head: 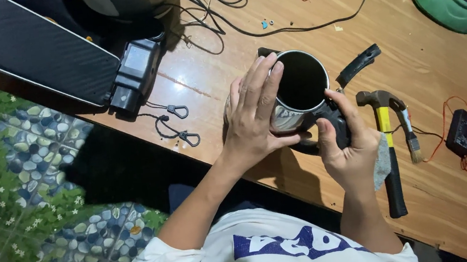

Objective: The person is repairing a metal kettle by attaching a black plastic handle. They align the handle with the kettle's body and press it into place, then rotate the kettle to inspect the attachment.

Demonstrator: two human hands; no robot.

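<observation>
Steel kettle [298,92] between both hands

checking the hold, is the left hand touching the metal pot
Touching. The head view shows the left hand laid flat on the metal pot, fingers over its rim and thumb under its side.

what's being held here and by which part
A metal kettle: the left hand wraps its shiny side wall, and the right hand grips its black handle.
</observation>
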